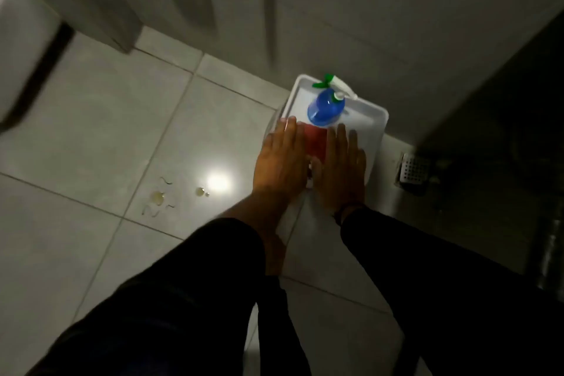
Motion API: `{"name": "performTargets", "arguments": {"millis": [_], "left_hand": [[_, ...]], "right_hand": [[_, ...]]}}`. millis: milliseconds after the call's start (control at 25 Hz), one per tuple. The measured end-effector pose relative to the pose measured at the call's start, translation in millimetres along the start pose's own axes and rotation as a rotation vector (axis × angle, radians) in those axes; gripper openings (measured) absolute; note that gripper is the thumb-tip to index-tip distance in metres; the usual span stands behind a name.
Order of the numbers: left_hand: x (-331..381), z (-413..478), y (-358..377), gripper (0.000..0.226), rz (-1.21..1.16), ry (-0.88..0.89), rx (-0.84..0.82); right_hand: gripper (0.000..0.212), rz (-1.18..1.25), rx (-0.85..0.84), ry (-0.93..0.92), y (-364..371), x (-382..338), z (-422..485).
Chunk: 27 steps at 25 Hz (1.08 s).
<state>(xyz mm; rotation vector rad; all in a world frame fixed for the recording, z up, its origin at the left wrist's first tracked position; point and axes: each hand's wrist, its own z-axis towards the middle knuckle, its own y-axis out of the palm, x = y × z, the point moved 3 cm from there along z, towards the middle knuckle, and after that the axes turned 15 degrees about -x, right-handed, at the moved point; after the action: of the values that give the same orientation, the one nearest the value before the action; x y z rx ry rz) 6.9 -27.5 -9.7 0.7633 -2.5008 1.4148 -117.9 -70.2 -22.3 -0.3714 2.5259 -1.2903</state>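
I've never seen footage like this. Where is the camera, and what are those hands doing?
No machine here: a person wears a wide-angle camera on the head, so you look down at their own two hands. The left hand and right hand reach out, fingers straight, over a white tray on the tiled floor. In the tray are a blue spray bottle and, between the hands, a red thing too blurred to name. Neither hand grips anything. The floor shows yellowish spots; a drain sits to the right.
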Motion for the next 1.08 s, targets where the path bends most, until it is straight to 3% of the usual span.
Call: {"name": "performTargets", "arguments": {"millis": [40,160,320,440,600,680,760,880,1000,1080], "left_hand": [[2,45,31,0.072,-0.062,-0.018,-0.049],[-4,87,32,0.062,-0.207,-0.153,-0.145],[-4,149,69,0.077,-0.291,-0.388,-0.263],[-7,167,77,0.077,-0.408,-0.453,-0.263],[-2,159,69,0.053,-0.677,-0.392,-0.187],[-7,134,56,0.036,-0.867,-0.345,-0.075],[-21,96,44,0.033,-1.203,-0.268,-0.063],[-58,20,35,0.043,-1.530,-0.126,-0.073],[-103,-52,49,0.050,-1.660,-0.126,-0.055],[-151,-93,75,0.055,-1.554,-0.254,0.112]], "right_hand": [[0.071,0.060,-0.032,0.035,29,19,39],[0.070,0.306,-0.102,0.180,32,21,85],[0.084,0.731,-0.241,0.401,75,45,149],[0.070,1.068,-0.215,0.464,90,54,167],[0.034,1.435,-0.220,0.381,82,65,159],[0.044,1.434,-0.209,0.284,61,61,142],[0.068,1.391,-0.230,0.144,38,48,115],[0.104,1.362,-0.532,-0.087,27,9,66],[0.083,1.498,-0.916,-0.166,54,-48,22],[0.067,1.518,-1.084,-0.143,95,-98,4]]}}
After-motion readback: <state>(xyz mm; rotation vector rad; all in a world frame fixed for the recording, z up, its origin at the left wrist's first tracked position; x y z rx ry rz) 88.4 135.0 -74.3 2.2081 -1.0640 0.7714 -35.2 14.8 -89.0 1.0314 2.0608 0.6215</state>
